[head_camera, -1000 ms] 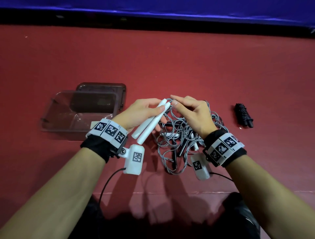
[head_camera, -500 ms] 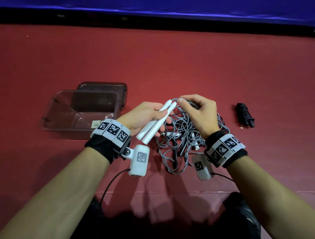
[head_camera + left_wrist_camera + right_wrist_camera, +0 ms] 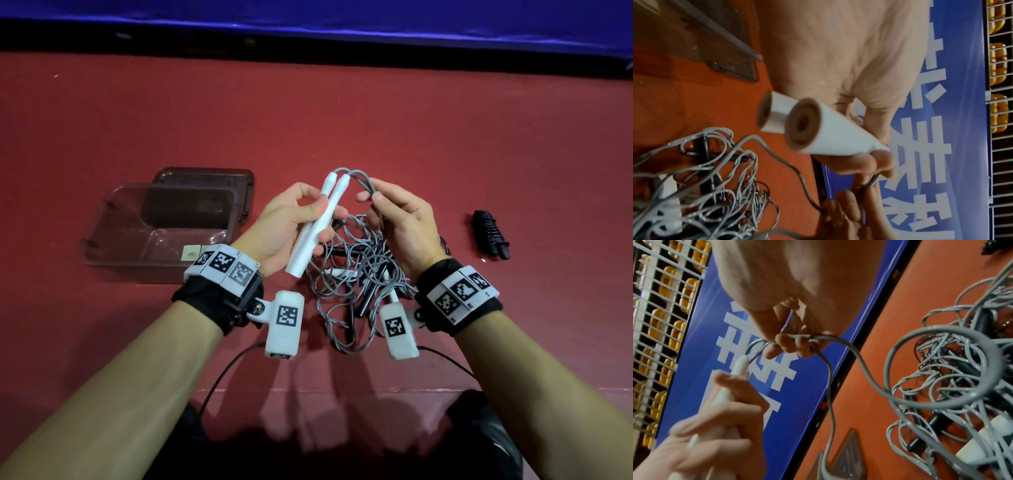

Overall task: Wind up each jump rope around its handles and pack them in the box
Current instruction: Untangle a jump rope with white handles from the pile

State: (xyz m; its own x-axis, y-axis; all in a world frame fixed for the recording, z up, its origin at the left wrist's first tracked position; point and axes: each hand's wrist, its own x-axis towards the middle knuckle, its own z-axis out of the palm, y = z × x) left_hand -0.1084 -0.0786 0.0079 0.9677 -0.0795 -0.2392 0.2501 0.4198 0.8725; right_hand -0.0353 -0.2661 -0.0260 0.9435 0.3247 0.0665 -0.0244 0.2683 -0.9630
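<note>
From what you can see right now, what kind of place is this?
Probably a staged recording station in a workshop or storeroom, not a home: a red table, a blue banner with large white characters behind it, and wire racks holding yellow items.

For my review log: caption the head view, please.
Left hand holds paired white handles; right hand pinches grey cord.

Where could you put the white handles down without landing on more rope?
Bare red tabletop lies beyond the hands, and between the grey rope tangle and the wound black rope bundle. The tangle itself is crowded.
</note>
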